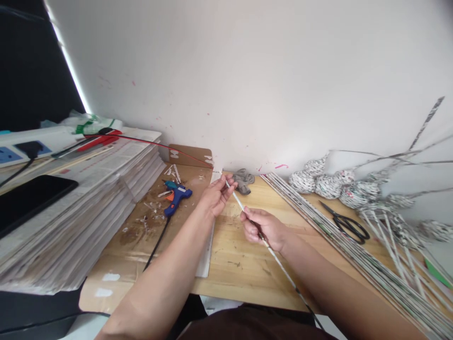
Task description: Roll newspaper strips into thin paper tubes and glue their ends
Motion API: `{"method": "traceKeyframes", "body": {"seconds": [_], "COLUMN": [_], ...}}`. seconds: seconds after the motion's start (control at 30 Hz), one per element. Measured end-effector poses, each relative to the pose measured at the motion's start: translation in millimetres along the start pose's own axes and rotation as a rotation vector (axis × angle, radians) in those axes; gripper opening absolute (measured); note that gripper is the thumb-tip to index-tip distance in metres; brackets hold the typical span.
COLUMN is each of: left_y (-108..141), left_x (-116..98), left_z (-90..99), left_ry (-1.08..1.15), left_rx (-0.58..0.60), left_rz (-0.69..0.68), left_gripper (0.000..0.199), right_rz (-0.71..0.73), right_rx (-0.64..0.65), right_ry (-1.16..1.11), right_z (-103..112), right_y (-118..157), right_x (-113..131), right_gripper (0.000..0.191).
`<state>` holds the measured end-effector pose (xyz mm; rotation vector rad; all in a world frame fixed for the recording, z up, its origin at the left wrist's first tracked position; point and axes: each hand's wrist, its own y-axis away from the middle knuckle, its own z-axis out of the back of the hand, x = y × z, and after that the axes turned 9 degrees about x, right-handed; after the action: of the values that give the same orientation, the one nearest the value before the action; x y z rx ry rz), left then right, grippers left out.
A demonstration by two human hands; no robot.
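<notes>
A thin rolled paper stick (279,264) runs slantwise between my hands, printed in white and dark like newspaper. My left hand (217,193) pinches its upper end between thumb and fingers. Lower down, my right hand (260,227) is wrapped round the same stick, and the rest trails toward my lap. Beneath my left forearm lies a strip of paper (205,262), partly hidden by the arm. Just beyond my left hand is a crumpled grey cloth (243,181), perhaps a glove.
A blue glue gun (177,200) lies on stained cardboard (122,262) with scraps. Left stands a newspaper stack (116,208) bearing a phone (35,200) and power strip (46,144). To the right are paper sticks (339,245), black scissors (348,225) and woven paper shapes (327,188).
</notes>
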<state>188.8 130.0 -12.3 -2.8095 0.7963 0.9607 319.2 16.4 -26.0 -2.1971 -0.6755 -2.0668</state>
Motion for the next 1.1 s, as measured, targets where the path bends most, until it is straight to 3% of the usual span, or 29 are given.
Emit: {"method": "traceKeyframes", "body": {"seconds": [0.07, 0.17, 0.23, 0.4, 0.47, 0.57, 0.73, 0.77, 0.9, 0.97, 1.07, 1.1], "left_y": [-0.3, -0.9, -1.0, 0.6, 2.1, 6.0, 18.2, 21.6, 40.8, 54.6, 77.1, 84.1], "left_x": [0.7, 2.8, 3.8, 2.3, 1.7, 1.6, 1.3, 1.0, -2.2, -5.0, -9.1, -10.0], "left_z": [0.9, 2.9, 3.6, 1.1, -0.6, -4.2, -16.6, -19.6, -27.6, -27.6, -21.5, -18.0], "left_ry": [-0.001, -0.02, -0.028, -0.003, -0.004, -0.024, -0.003, -0.004, -0.041, -0.053, -0.049, -0.048], "left_rx": [0.006, 0.034, 0.04, 0.039, 0.047, 0.074, 0.149, 0.148, 0.149, 0.184, 0.205, 0.193], "left_rz": [0.0, -0.016, -0.018, 0.03, 0.037, 0.045, 0.05, 0.045, 0.012, 0.002, -0.012, -0.018], "left_gripper": [0.018, 0.016, 0.015, 0.017, 0.016, 0.016, 0.018, 0.018, 0.018, 0.017, 0.016, 0.015], "right_rz": [-0.008, 0.119, 0.165, 0.018, 0.039, 0.118, 0.052, 0.069, 0.29, 0.28, 0.109, 0.077], "right_rx": [0.01, -0.207, -0.275, 0.029, -0.016, -0.197, -0.056, -0.081, -0.379, -0.319, -0.014, 0.034], "right_ry": [0.016, 0.353, 0.446, -0.08, -0.042, 0.18, -0.044, 0.004, 0.411, 0.359, 0.051, 0.015], "right_z": [-0.6, -2.3, -3.4, -3.8, -3.8, -5.9, -14.8, -17.0, -26.4, -30.8, -37.8, -40.8], "right_y": [-2.1, -3.9, -4.6, -5.8, -4.8, -0.4, 14.3, 18.1, 34.9, 41.6, 46.0, 46.3], "right_x": [0.8, 2.7, 3.2, 1.9, 3.2, 7.8, 16.5, 18.0, 21.7, 22.0, 20.6, 19.8], "right_gripper": [0.039, 0.036, 0.036, 0.04, 0.039, 0.038, 0.041, 0.042, 0.036, 0.036, 0.041, 0.04]}}
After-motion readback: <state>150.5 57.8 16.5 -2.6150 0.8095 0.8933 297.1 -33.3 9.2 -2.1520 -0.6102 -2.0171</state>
